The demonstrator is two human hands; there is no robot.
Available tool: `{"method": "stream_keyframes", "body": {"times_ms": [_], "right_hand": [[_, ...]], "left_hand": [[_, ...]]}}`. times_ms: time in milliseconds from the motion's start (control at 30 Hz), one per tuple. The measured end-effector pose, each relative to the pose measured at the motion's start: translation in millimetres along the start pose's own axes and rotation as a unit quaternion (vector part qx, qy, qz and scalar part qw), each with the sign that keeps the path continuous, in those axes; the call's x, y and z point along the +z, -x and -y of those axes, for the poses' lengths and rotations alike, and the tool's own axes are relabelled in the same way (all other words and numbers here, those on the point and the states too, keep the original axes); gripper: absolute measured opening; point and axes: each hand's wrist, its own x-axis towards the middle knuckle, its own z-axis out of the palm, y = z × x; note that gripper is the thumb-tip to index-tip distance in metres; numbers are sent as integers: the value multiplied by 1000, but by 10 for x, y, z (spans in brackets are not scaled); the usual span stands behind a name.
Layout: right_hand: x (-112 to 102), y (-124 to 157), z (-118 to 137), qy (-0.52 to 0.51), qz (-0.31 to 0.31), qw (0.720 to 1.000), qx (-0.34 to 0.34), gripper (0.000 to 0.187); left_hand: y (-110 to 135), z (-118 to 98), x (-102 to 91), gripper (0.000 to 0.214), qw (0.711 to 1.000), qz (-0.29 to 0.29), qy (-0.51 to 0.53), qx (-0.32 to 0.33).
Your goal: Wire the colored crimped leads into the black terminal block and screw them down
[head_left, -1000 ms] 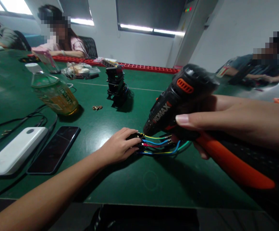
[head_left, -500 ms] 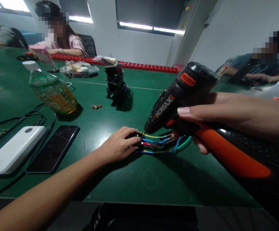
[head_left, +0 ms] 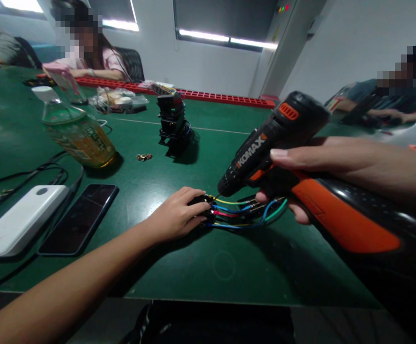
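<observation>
My right hand (head_left: 311,162) is wrapped round the grip of a black and orange cordless drill (head_left: 265,143), which tilts down to the left. Its thin bit points at a black terminal block (head_left: 211,215), seemingly touching or just above it. On that block my left hand (head_left: 179,215) is closed, its fingers covering most of the left side. Yellow, blue and red wires (head_left: 229,213) run from the block to a second black piece (head_left: 260,204) on the right, partly behind the drill and my right fingers. Whether the bit sits in a screw is too small to tell.
Left lie a white power bank (head_left: 25,220), a dark phone (head_left: 80,220) and black cables; a drink bottle (head_left: 82,138) stands behind them. Ahead are small brass screws (head_left: 144,156) and a stack of black blocks (head_left: 172,122). People sit across the table and at the right.
The drill and my right hand have shifted slightly right, and the drill's nose sits a little higher. My left hand stays on the block.
</observation>
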Motion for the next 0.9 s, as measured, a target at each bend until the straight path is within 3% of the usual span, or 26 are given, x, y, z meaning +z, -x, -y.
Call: {"method": "stream_keyframes", "body": {"times_ms": [100,167,467,700,900], "right_hand": [[7,10,28,-68,26,994,79,59],[0,10,44,-87,41,991,94,58],[-17,27,171,-46,87,992,84,44],[-25,-86,152,-6,102,995,-20,43],[-56,-57,161,-15,132,990,52,47]], "left_hand": [[-5,-8,-7,23,1000,-3,-3,2],[-6,-9,-7,22,1000,-5,-3,4],[12,35,10,26,999,6,33,-16],[12,32,-39,48,988,14,87,-128],[-15,17,-64,41,982,35,106,-155]]}}
